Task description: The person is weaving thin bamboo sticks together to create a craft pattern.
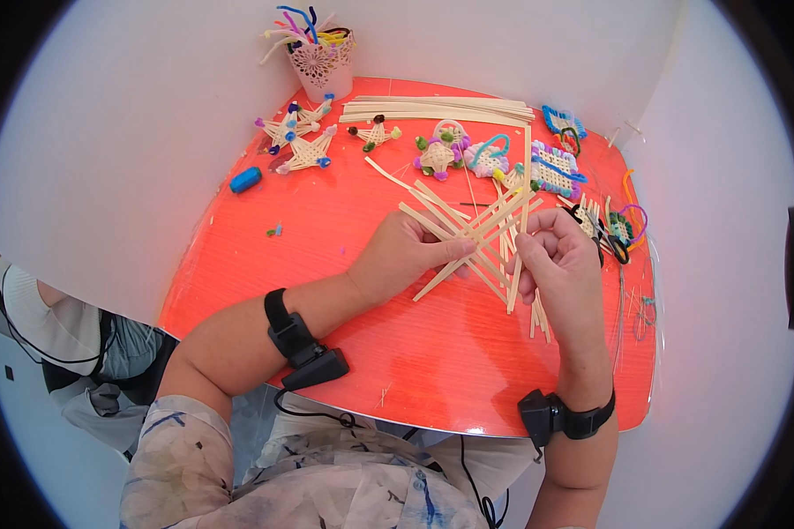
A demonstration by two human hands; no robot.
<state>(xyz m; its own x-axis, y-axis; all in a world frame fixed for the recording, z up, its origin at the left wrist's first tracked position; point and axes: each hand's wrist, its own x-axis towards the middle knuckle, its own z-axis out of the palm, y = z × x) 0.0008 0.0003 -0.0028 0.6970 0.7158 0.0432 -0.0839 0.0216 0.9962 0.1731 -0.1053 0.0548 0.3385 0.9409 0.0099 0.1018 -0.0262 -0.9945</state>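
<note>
My left hand [401, 254] pinches a lattice of crossed pale flat strips [481, 231] near its middle, thumb on top. The strips fan out in several directions above the red table. My right hand [558, 260] grips one long pale strip [527, 167] between thumb and fingers, at the right side of the lattice; it stands nearly straight up and down in the picture. More loose strips [539, 322] lie under and beside my right hand. Black-handled scissors [620, 251] rest just to its right, partly over a small woven piece.
At the back of the red table [265, 264] lies a bundle of pale strips [432, 109]. A pink pot [325, 72] holds colourful pipe cleaners. Star-shaped woven pieces [309, 152], a blue packet [245, 180] and a square woven piece [554, 170] lie about. Another person's sleeve [31, 309] shows at left.
</note>
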